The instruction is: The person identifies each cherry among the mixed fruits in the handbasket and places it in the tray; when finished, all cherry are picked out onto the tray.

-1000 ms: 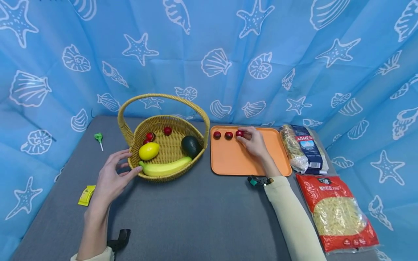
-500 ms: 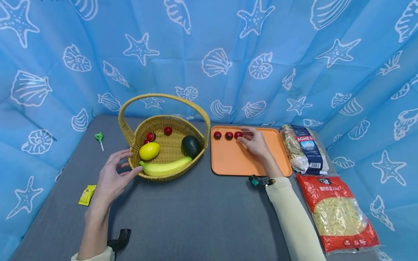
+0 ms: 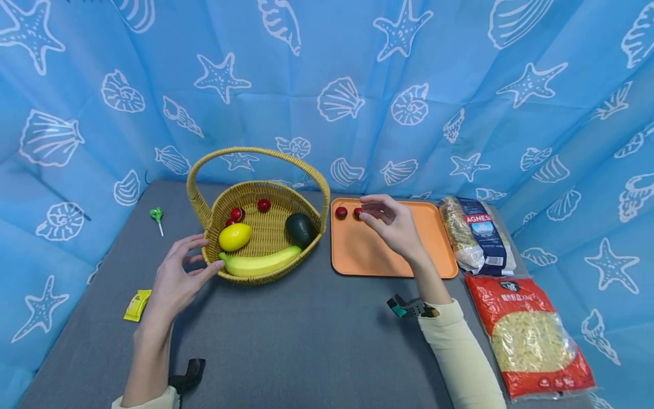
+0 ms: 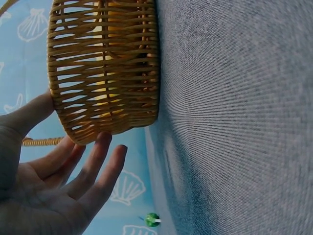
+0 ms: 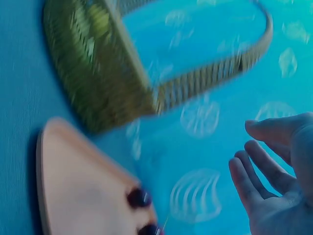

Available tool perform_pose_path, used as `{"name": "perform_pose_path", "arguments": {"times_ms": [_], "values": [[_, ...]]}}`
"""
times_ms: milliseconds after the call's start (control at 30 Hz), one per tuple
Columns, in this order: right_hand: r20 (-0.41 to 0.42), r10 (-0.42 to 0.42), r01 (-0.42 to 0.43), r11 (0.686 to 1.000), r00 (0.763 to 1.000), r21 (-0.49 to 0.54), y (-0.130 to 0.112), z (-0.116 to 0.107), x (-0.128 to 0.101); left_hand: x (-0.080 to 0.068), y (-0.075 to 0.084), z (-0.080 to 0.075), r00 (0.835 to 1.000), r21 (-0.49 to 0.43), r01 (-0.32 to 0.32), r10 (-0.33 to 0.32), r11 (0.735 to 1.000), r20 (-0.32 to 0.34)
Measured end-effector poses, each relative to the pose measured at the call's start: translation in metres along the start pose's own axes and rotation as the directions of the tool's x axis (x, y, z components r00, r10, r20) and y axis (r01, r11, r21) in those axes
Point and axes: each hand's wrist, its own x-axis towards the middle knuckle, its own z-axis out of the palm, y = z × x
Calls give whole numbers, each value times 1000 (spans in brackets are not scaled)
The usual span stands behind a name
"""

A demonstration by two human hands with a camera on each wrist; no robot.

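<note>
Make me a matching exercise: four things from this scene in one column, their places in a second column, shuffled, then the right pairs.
Things:
1. lemon
2. green lollipop
3. yellow packet
4. red pasta bag

Places:
A. on the grey table, beside the left forearm
B. inside the wicker basket
C. right edge of the table, nearest the camera
D. on the table, left of the basket, far side

Pairs: 1-B, 2-D, 3-A, 4-C
</note>
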Motion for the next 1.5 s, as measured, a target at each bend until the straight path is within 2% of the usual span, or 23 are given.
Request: {"name": "perform_pose_path", "arguments": {"times_ms": [167, 300, 400, 467, 667, 867, 1000, 1100, 1333, 1500], "values": [[67, -85, 79, 993, 994, 90, -33, 20, -7, 1, 0, 1, 1000, -14, 14, -14, 1000, 7], [153, -145, 121, 981, 977, 153, -50, 42, -8, 2, 0, 1, 1000, -20, 17, -17, 1000, 14], [208, -169, 130, 974, 963, 186, -58, 62, -2, 2, 0, 2, 1000, -21, 14, -13, 1000, 14], [239, -156, 109, 974, 958, 201, -62, 77, 5, 2, 0, 2, 1000, -23, 9, -9, 1000, 12], [323, -60, 3, 985, 944, 172, -68, 122, 32, 0, -1, 2, 1000, -15, -11, 11, 1000, 9], [358, 78, -106, 993, 931, 60, -53, 164, 69, 1, -1, 1, 1000, -5, -8, 8, 1000, 7], [380, 223, -247, 969, 898, 14, -41, 185, 90, 1, -1, 0, 1000, -3, 0, 0, 1000, 9], [386, 298, -328, 944, 873, 15, -31, 194, 100, 1, -2, 1, 1000, 1, 3, -3, 1000, 10], [371, 373, -389, 921, 851, -33, -16, 212, 107, 1, -2, 3, 1000, -1, 8, -8, 1000, 11], [352, 430, -403, 903, 831, -151, -15, 223, 107, 0, -1, 2, 1000, -8, 11, -11, 1000, 9]]}}
